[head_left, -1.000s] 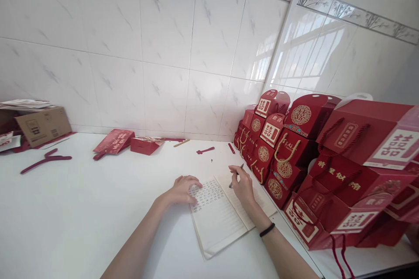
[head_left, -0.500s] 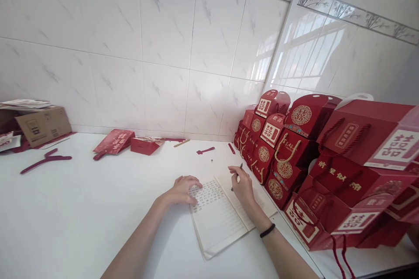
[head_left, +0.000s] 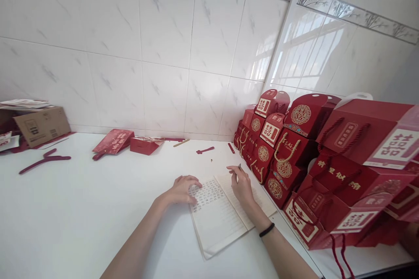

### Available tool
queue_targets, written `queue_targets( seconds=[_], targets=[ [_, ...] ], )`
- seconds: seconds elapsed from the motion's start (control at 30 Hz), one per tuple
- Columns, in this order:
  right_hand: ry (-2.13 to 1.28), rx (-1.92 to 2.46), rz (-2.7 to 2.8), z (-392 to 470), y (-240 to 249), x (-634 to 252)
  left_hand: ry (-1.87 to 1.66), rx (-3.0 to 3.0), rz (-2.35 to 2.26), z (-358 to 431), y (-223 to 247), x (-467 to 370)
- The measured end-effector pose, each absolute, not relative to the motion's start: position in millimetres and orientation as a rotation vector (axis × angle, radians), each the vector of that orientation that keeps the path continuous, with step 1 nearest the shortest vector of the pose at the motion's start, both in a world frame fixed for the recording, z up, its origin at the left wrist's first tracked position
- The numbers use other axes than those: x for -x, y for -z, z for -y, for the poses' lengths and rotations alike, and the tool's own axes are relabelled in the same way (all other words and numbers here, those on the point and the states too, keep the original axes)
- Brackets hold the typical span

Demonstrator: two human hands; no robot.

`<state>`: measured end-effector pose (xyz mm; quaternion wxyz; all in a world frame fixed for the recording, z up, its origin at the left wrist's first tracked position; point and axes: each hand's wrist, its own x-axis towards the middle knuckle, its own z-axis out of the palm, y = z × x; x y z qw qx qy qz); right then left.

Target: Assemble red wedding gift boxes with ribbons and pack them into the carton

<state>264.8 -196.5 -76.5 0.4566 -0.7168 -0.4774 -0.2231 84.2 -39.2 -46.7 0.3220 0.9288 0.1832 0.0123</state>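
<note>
An open notebook (head_left: 218, 229) lies on the white table, its left page partly filled with rows of handwritten characters. My left hand (head_left: 185, 189) rests at the upper left edge of that page, fingers curved apart with nothing in them. Over the right page, my right hand (head_left: 241, 185) is closed around a pen (head_left: 239, 166), whose top end shows above the fingers. The pen's tip is hidden behind my hand. A dark band (head_left: 267, 229) circles my right wrist.
Stacked red gift boxes (head_left: 296, 148) with rope handles stand along the right. Towards the tiled wall lie a red packet (head_left: 114, 141), a small red box (head_left: 145, 145) and red strips (head_left: 205, 150). A brown cardboard box (head_left: 42, 126) sits at far left, near a forked strip (head_left: 46, 161).
My right hand has shifted very slightly, and the pen stands at a slightly different angle. My left hand and the notebook stay where they were.
</note>
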Motion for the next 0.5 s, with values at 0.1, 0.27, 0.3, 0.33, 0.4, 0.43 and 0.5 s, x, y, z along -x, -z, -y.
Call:
queue_targets(
  seconds=[0.1,0.27,0.3,0.33,0.4,0.43,0.5],
  targets=[
    [0.514,1.777,1.142,196.2,76.2,-263.4,-0.036,-2.438,-0.464,37.5,49.4,-85.1],
    [0.464,1.787,1.093,195.6,76.8,-262.5,-0.028,-2.438,-0.455,38.0,48.7,-85.1],
    [0.466,1.791,1.09,195.7,76.8,-263.1,-0.021,-2.435,-0.459,38.5,47.9,-84.8],
    [0.471,1.795,1.088,195.8,76.8,-263.8,-0.016,-2.432,-0.465,39.0,47.1,-84.5],
    [0.489,1.802,1.095,196.1,76.4,-265.0,-0.012,-2.423,-0.481,39.9,45.8,-84.0],
    [0.5,1.802,1.1,196.3,76.3,-265.4,-0.012,-2.42,-0.486,40.1,45.4,-83.8],
    [0.514,1.797,1.105,196.6,75.9,-265.5,-0.01,-2.418,-0.487,40.2,45.1,-83.6]
  ],
)
